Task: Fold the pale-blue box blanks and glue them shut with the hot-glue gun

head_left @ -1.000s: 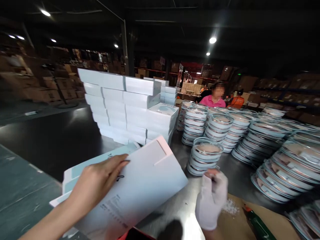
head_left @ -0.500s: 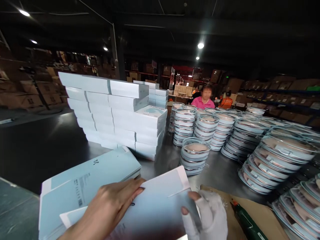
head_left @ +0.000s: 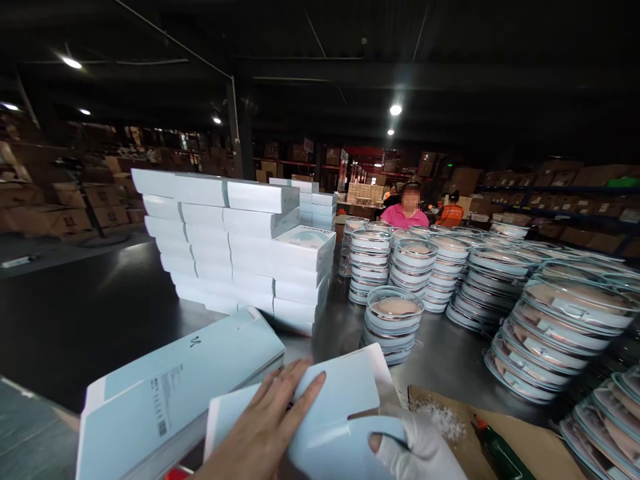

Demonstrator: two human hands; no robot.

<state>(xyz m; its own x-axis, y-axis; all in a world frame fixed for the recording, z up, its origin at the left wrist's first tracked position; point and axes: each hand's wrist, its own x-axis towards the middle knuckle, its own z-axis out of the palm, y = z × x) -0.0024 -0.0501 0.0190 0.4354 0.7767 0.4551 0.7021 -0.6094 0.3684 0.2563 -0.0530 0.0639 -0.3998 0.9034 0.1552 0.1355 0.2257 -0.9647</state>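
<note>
While the left hand (head_left: 270, 427) lies flat on the flat box (head_left: 330, 407), the gloved right hand (head_left: 415, 450) has its grip closed on it.

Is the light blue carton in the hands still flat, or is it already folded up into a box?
Flat. The carton lies as a flat sheet under the left hand, and the gloved right hand grips its lower right part. No raised sides show.

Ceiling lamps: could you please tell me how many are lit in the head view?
6. One far left, one upper left, one below it, one mid-left, two at centre. Others may be hidden behind beams.
</note>
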